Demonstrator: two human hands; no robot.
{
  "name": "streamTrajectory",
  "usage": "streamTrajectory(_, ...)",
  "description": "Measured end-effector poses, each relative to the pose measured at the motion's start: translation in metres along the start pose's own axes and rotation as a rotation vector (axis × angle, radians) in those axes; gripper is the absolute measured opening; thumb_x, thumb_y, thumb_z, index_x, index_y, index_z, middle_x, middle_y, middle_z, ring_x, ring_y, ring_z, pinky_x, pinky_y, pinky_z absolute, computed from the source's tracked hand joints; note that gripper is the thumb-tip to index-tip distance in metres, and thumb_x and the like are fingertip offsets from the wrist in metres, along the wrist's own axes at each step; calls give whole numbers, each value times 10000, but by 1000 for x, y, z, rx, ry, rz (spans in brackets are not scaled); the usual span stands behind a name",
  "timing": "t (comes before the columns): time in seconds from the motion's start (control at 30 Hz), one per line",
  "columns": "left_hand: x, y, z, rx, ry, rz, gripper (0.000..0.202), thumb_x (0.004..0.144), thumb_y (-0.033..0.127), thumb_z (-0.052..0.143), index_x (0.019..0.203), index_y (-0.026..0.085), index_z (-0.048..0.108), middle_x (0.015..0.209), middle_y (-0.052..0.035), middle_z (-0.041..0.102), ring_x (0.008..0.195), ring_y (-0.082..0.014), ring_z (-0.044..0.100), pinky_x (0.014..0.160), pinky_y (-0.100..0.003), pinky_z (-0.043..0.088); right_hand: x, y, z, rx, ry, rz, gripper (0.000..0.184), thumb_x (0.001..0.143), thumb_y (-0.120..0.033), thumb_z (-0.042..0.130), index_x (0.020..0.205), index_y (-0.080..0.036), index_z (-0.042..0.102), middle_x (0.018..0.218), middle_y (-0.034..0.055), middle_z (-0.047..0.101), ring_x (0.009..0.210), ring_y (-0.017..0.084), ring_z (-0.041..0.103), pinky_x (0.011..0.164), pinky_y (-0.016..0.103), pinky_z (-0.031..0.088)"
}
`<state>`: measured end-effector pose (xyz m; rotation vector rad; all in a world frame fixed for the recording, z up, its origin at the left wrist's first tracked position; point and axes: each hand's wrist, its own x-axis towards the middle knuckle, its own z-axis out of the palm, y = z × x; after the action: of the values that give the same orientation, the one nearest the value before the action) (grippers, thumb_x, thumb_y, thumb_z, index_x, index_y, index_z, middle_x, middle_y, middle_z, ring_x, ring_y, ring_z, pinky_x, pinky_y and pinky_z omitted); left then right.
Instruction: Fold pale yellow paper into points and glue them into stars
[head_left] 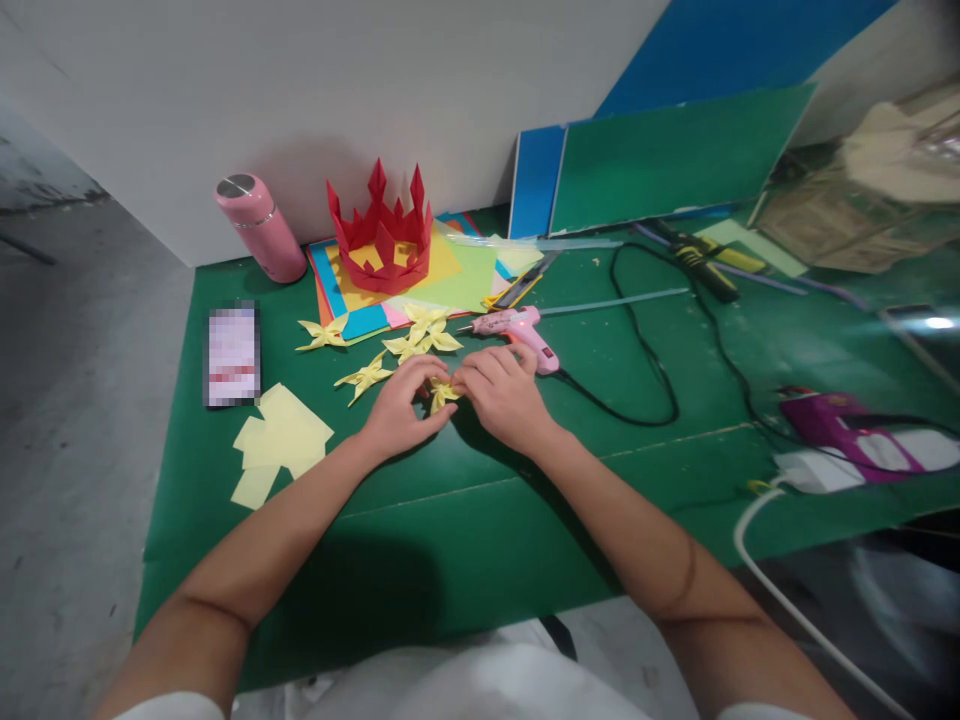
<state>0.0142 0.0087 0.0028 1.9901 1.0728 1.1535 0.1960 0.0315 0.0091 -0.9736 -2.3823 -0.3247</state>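
Observation:
Both hands meet over the middle of the green table. A small yellow folded paper flower (444, 394) sits between them, its petals partly hidden by fingers. My left hand (405, 405) curls its thumb and fingers around the flower's left side. From the right, my right hand (502, 390) pinches the flower's edge with its fingertips. Just beyond lie more yellow paper flowers (424, 335), with single ones (364, 377) to the left. A pink glue gun (517, 328) rests right behind my right hand, its nozzle pointing left.
A red paper crown (386, 270) stands on coloured paper sheets (480, 275). Pink bottle (262, 235), phone (232, 355) and yellow paper squares (281, 435) are at left. A utility knife (525, 282), black cable (660, 415), pliers (705, 262) and purple power strip (840, 430) lie right.

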Motion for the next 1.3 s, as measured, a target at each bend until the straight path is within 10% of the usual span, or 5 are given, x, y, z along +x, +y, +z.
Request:
streamTrajectory(0.4, -1, -7, 0, 100, 147, 1, 214, 712, 101, 580, 903, 196, 561, 913, -34, 629, 863, -158, 587, 718, -288, 496, 0, 6, -2, 214, -74, 102, 201, 926, -354, 504, 875, -239, 661, 856, 12, 639, 850, 173, 510, 807, 365, 264)
streamTrajectory(1.3, -1, -2, 1, 53, 97, 41, 196, 789, 272, 638, 954, 197, 564, 942, -54, 620, 841, -159, 583, 713, -294, 505, 1, -2, -2, -44, 13, 65, 161, 884, -135, 462, 814, -186, 598, 868, 48, 635, 856, 191, 481, 893, 383, 257)
